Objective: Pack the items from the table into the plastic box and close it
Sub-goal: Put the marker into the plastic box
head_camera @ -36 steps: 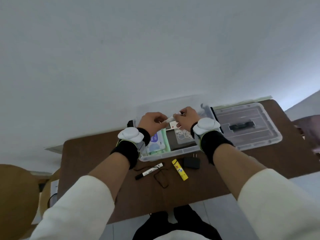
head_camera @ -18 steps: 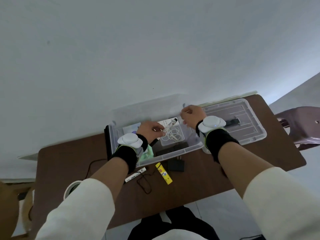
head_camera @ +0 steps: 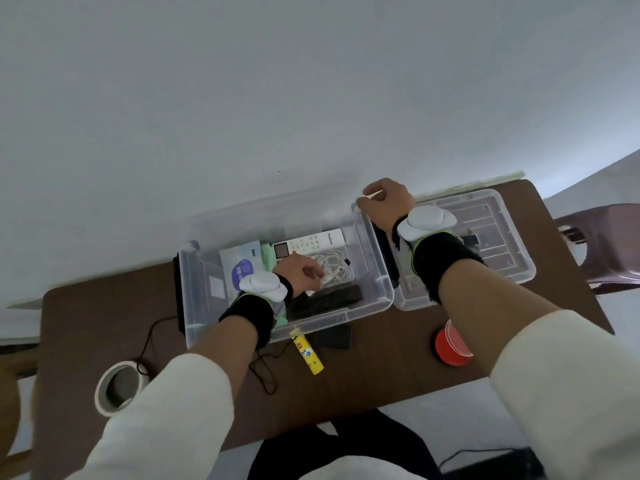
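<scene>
The clear plastic box (head_camera: 201, 306) stands open on the brown table (head_camera: 381, 368). Its lid (head_camera: 502, 237) lies flat just right of it. My left hand (head_camera: 298, 275) is down inside the box and pinches a small white marker (head_camera: 330, 276) over a coil of white cable (head_camera: 334, 259). My right hand (head_camera: 388, 202) has its fingers curled over the box's far right corner. A white remote (head_camera: 311, 242), a blue-and-white packet (head_camera: 242, 268) and a flat black item (head_camera: 329, 299) lie in the box.
In front of the box lie a yellow tube (head_camera: 308, 355), a black charger (head_camera: 334, 336) and a thin black cord (head_camera: 263, 372). A tape roll (head_camera: 117, 389) sits near left, a red cup (head_camera: 450, 348) near right. A chair (head_camera: 606, 244) stands past the table's right end.
My hands came apart over the box. The left hand carried the white marker down into the box, and the right hand moved out to the far right corner.
</scene>
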Demonstrator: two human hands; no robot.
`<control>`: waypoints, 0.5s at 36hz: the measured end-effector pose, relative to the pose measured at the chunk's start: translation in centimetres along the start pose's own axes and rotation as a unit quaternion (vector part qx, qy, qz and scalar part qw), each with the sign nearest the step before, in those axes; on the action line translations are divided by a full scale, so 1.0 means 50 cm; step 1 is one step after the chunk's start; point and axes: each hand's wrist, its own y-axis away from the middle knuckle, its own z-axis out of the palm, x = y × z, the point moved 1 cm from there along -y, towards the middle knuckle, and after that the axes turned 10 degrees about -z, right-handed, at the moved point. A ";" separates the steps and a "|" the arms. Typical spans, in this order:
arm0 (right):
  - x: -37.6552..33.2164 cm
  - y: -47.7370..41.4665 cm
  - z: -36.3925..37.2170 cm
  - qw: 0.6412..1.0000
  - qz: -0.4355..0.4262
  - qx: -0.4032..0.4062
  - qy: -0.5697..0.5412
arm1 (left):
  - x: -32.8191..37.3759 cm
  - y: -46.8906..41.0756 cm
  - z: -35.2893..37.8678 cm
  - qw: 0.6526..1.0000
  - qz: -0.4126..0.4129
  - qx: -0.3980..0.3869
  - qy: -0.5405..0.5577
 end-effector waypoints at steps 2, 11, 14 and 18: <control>0.011 -0.010 0.001 1.000 0.007 -0.019 -0.007 | 0.004 -0.011 0.010 1.000 -0.004 -0.012 -0.009; 0.033 -0.024 0.001 0.998 0.027 -0.051 -0.032 | 0.013 -0.043 0.038 0.994 -0.023 -0.059 -0.084; 0.032 -0.024 0.002 0.997 0.033 -0.054 -0.043 | 0.009 -0.045 0.041 0.993 -0.021 -0.054 -0.102; 0.029 -0.025 0.005 0.996 0.038 -0.058 -0.051 | 0.013 -0.052 0.044 0.994 -0.014 -0.046 -0.102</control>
